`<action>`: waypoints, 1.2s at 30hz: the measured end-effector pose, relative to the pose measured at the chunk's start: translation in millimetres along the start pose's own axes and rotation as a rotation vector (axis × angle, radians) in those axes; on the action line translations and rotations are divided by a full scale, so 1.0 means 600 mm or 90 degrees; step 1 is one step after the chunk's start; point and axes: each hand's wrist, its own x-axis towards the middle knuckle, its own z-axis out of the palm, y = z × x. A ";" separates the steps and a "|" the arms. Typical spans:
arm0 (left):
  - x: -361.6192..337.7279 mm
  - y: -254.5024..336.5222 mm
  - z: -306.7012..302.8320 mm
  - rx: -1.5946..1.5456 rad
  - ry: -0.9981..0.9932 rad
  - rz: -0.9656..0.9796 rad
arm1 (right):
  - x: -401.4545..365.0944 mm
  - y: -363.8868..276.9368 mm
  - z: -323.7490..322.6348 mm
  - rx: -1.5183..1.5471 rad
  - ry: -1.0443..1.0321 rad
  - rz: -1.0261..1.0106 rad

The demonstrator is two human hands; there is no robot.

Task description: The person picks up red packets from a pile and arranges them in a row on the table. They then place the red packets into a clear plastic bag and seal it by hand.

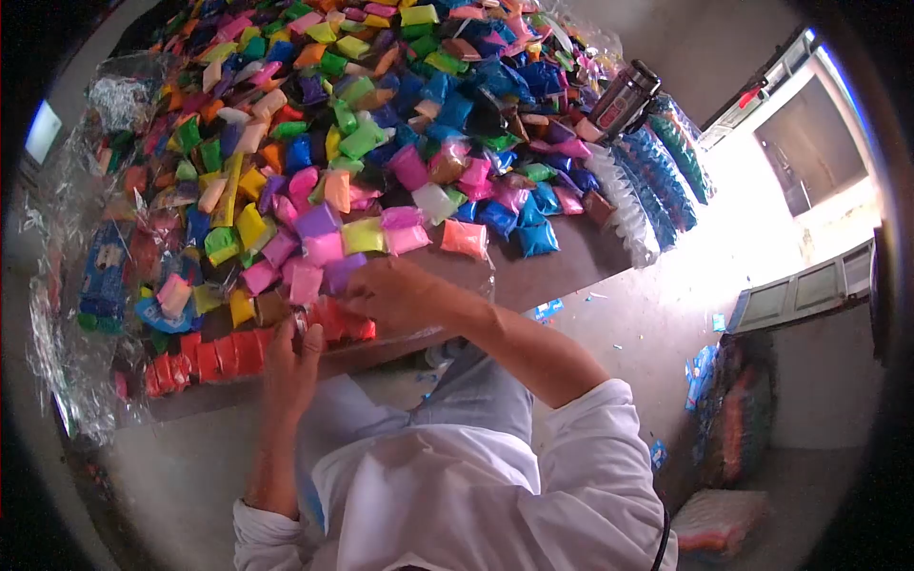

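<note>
Head view. Red packets (227,357): one row, along the near edge of the worktop (590,257), the two hands at its right-hand part. Left hand (294,366): at the row, thumb and fingers slightly parted; whether it grips a packet cannot be told. Right hand (392,293): palm down, fingers bent over the row's right end; fingertips hidden, hold cannot be told. Pile (365,140): packets in many colours, heaped beyond both hands. Orange packet (464,239): flat, at the pile's near edge. Flask (625,100): tilted, right of the pile. Clear film (57,305): crumpled, worktop's left side.
</note>
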 end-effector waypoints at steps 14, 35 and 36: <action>-0.038 -0.009 -0.031 -0.165 0.132 0.052 | -0.010 0.007 -0.027 -0.013 -0.004 -0.089; -0.141 -0.146 0.181 -0.206 -0.061 0.170 | 0.006 -0.209 0.131 0.008 0.174 -0.183; -0.143 -0.158 0.186 -0.207 -0.058 0.169 | 0.020 -0.205 0.154 -0.039 0.200 -0.172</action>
